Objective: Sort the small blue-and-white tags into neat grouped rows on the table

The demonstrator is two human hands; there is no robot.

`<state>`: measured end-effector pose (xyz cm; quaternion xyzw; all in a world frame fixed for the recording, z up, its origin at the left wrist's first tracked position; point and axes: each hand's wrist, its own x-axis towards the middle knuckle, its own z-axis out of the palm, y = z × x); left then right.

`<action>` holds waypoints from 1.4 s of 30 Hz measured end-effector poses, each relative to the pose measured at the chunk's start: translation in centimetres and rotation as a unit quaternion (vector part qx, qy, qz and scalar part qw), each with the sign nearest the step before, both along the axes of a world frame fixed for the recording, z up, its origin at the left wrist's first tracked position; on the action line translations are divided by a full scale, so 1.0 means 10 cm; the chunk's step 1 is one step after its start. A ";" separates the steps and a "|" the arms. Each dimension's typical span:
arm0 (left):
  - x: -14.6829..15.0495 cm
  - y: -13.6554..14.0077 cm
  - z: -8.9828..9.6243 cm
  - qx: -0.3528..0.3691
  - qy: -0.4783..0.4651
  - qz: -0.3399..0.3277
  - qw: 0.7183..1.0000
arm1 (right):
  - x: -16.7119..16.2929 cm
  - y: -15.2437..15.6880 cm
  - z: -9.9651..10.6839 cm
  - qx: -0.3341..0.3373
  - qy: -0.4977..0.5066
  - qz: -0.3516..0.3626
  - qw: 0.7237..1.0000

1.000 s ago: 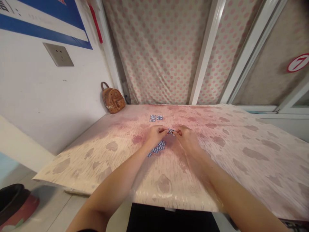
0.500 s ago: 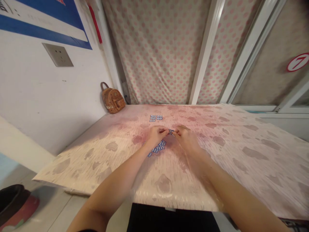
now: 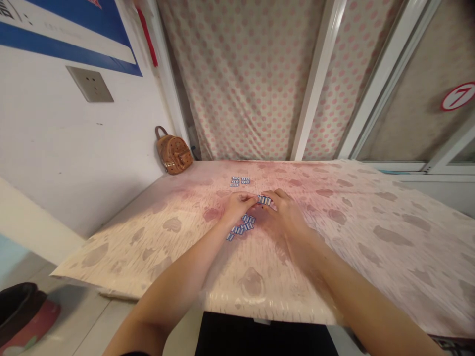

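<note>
Between my hands is a short row of small blue-and-white rectangular pieces (image 3: 264,200), held just above the table. My right hand (image 3: 284,205) grips the row's right end between thumb and fingers. From the other side, my left hand (image 3: 238,203) is closed, its thumb and fingertips pinched at the left end. Beneath my left wrist, a loose heap of the same kind of pieces (image 3: 245,226) lies on the tablecloth, some at odd angles. Farther back, more pieces (image 3: 235,182) rest in neat short rows, with another group (image 3: 245,180) right beside them.
A patterned tablecloth (image 3: 252,282) covers the table. At the back left corner a small brown backpack (image 3: 174,152) leans against the wall. Dotted curtains (image 3: 245,79) hang behind the table. On the floor at left stands a dark-rimmed pot-like container (image 3: 29,316).
The row of pieces has turned so that its faces show more plainly between my fingertips. My right fingers have shifted slightly around it. The groups on the table stay put.
</note>
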<state>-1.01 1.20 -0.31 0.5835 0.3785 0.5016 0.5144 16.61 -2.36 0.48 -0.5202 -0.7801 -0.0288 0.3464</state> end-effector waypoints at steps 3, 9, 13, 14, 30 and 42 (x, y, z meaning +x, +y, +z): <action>0.00 -0.01 0.00 -0.017 -0.011 -0.004 1.000 | 0.00 -0.01 0.02 -0.006 0.012 0.007 1.000; 0.01 -0.02 0.01 -0.021 -0.013 -0.012 1.000 | -0.02 -0.02 0.02 -0.032 0.054 0.015 0.998; 0.01 -0.01 0.02 -0.020 -0.016 0.001 1.000 | -0.03 0.00 -0.01 -0.045 0.115 0.004 0.992; 0.00 -0.01 0.02 -0.021 -0.019 0.002 1.000 | -0.04 0.01 -0.02 -0.057 0.140 0.006 0.989; 0.05 -0.05 0.01 0.019 -0.012 0.006 1.000 | -0.07 0.00 0.06 -0.294 0.536 0.115 0.783; 0.08 -0.09 0.04 0.035 0.000 0.010 0.999 | -0.04 -0.02 0.06 -0.318 0.548 0.099 0.767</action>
